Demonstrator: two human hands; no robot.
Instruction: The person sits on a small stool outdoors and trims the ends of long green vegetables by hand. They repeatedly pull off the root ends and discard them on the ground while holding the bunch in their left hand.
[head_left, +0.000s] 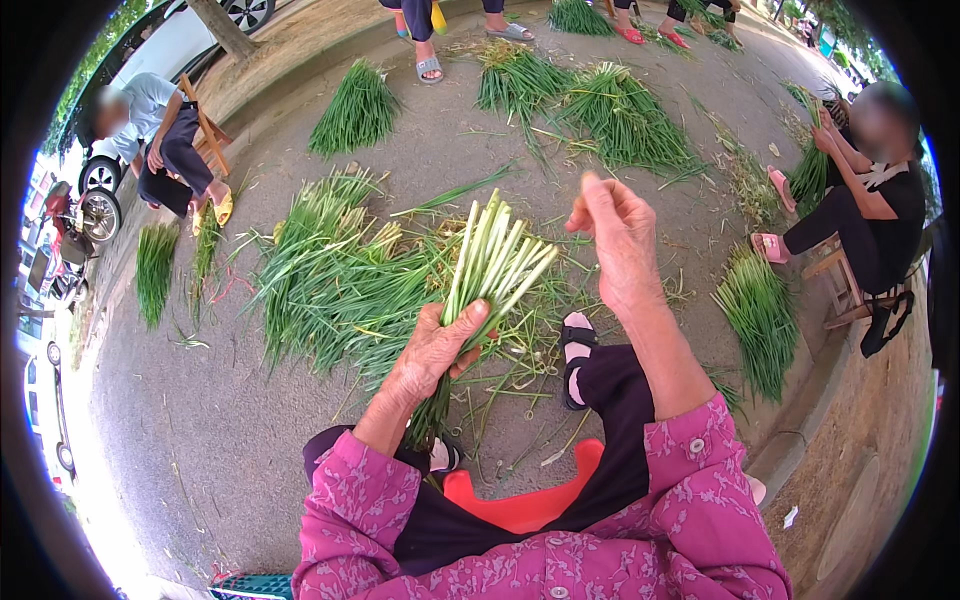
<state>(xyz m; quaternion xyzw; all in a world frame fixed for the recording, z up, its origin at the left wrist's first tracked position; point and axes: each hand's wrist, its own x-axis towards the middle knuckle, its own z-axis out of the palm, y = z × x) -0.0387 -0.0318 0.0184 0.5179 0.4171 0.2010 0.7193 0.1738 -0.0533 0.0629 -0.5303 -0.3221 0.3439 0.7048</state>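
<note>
My left hand (435, 349) is wrapped around a bunch of garlic chives (491, 262). Their pale, trimmed-looking stem ends point up and away from me, while the green leaves hang below the fist towards my foot. My right hand (619, 240) is raised to the right of the bunch, apart from it, with its fingers curled and the thumb side forward. Whether it pinches a thin leaf cannot be made out. On the pavement beyond my left hand lies a large loose heap of chives (322, 270), with scattered trimmings (517, 352) beside my feet.
A red plastic stool (525, 506) shows between my legs. Neat chive piles lie ahead (356, 109) and at right (757, 322). One person (165, 135) sits at left; another (862, 180) at right holds chives. A curb (795, 427) runs along the right. Parked vehicles stand left.
</note>
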